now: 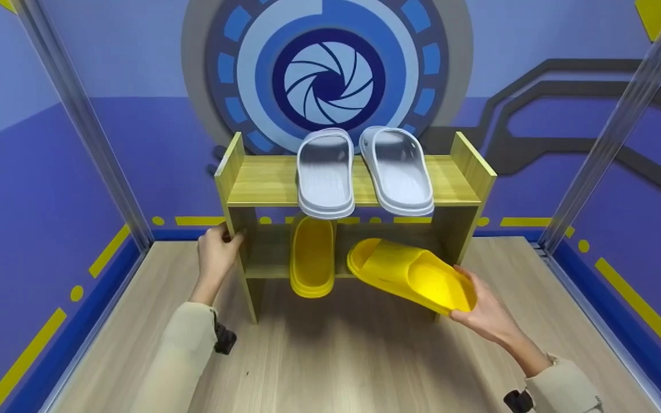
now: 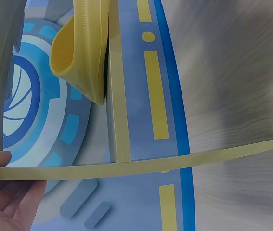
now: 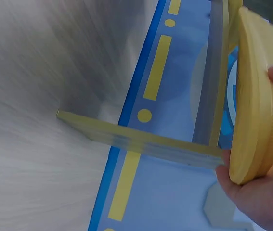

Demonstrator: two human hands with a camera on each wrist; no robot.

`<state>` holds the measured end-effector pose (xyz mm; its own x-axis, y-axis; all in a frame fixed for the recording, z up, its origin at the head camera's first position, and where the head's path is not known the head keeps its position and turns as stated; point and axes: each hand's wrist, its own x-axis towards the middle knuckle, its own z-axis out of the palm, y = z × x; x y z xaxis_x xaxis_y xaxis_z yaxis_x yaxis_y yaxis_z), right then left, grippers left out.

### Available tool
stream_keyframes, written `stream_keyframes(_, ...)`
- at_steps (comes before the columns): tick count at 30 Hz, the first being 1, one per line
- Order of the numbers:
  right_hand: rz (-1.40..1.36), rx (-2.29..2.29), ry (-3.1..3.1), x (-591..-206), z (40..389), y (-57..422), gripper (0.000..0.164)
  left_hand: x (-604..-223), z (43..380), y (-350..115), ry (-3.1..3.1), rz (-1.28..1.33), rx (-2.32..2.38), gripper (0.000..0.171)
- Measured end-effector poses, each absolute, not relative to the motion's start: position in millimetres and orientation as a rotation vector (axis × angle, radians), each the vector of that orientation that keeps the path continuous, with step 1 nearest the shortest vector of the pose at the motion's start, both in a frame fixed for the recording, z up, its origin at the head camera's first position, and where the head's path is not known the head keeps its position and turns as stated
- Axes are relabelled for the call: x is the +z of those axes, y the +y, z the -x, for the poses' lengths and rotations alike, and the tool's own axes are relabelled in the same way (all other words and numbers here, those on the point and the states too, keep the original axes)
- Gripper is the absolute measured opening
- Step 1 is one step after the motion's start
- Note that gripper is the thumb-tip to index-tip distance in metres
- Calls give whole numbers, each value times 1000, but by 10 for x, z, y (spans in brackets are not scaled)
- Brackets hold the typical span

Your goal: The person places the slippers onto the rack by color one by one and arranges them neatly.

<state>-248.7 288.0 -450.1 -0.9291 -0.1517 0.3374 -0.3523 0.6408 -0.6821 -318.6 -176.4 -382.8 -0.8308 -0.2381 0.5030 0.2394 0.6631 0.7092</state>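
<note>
A small wooden shoe rack (image 1: 353, 274) stands against the back wall. My left hand (image 1: 216, 255) grips its left side panel (image 2: 78, 172), with the thumb inside and the fingers outside. In my right hand (image 1: 488, 312) is a yellow slipper (image 1: 396, 269), pinched at the heel end, its toe pointing left and tilted in front of the lower shelf. The other yellow slipper (image 1: 312, 258) sits on the left part of that lower shelf, sole end jutting over the front edge. On the top shelf rest two pale grey clogs, a left one (image 1: 326, 178) and a right one (image 1: 400, 175).
The rack stands on a wood-grain tabletop (image 1: 330, 367). Blue and purple printed panels (image 1: 135, 143) close in the back and both sides. Metal corner posts (image 1: 611, 132) rise at the back left and back right.
</note>
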Motion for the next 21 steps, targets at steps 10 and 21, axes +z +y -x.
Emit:
stream_keyframes(10,-280,1095,-2532,-4559,2540,2667,80,-3828,3187,-1763,-2303,-1,-1085,18)
stream_keyframes(21,-235,966,-2429,-4630,2574,2447,74,-3819,3167,-1759,-2312,0,-1109,18)
